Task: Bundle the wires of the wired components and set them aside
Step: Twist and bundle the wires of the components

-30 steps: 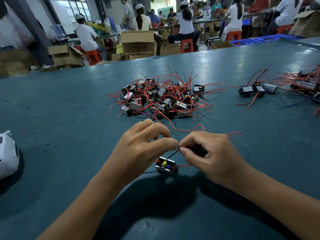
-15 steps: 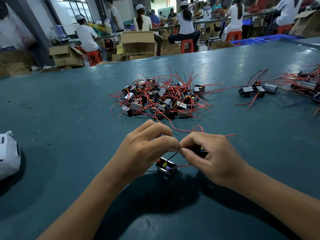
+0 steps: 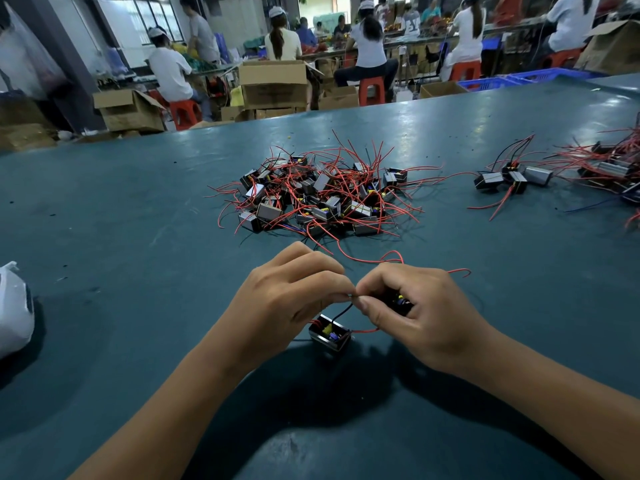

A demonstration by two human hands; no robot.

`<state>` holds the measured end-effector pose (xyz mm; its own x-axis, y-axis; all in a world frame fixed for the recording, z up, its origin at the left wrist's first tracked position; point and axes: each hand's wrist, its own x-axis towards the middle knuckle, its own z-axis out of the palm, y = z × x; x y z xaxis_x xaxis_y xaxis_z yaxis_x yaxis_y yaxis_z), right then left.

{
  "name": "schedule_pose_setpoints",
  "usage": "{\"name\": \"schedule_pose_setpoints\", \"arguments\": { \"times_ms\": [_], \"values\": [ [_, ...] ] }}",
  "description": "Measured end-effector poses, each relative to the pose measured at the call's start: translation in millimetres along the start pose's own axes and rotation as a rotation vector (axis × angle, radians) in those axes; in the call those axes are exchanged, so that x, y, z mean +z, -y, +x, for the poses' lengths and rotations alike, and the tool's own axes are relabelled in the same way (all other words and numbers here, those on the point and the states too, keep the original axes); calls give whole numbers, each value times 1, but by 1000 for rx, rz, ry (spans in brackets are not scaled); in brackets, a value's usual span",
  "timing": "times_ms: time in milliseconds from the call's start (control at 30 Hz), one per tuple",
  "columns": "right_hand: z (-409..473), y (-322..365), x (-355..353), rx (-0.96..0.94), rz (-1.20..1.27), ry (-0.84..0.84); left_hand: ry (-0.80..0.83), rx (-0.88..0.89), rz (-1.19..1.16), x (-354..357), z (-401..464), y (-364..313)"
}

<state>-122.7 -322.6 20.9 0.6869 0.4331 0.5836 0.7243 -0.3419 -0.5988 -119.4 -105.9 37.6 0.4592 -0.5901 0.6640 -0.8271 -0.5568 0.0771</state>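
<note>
Both bare forearms reach forward and converge just above the worktop [image 3: 104,237]. The left hand [image 3: 287,299] is knuckles-up, its fingers curled, thumb and forefinger tips pinched together against those of the right hand [image 3: 415,317]. The right hand's fingers are curled inward too, thumb pressed to forefinger where the two hands meet.

The small black boxy component [image 3: 398,301] is mostly hidden inside the right hand [image 3: 420,315]; the white plastic object [image 3: 14,308] at nine o'clock is cut off by the frame's edge.
</note>
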Motion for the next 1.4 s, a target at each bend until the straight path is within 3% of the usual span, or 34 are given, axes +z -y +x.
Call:
{"name": "schedule_pose_setpoints", "arguments": {
  "times_ms": [500,767,1033,1133,1400],
  "values": [
    [0,2,-1,-45,-75,4,59,-123,-124,-1,7,-9],
    [-1,4,0,-78,-134,-14,243,-574,-566,-8,6,-15],
    [-1,5,2,-67,-133,-41,223,-895,-918,-3,8,-23],
    [0,5,3,-69,-152,-42,174,-924,-860,0,8,-25],
    [0,4,3,4,-114,-60,115,-729,-547,5,10,-30]
  ]
}}
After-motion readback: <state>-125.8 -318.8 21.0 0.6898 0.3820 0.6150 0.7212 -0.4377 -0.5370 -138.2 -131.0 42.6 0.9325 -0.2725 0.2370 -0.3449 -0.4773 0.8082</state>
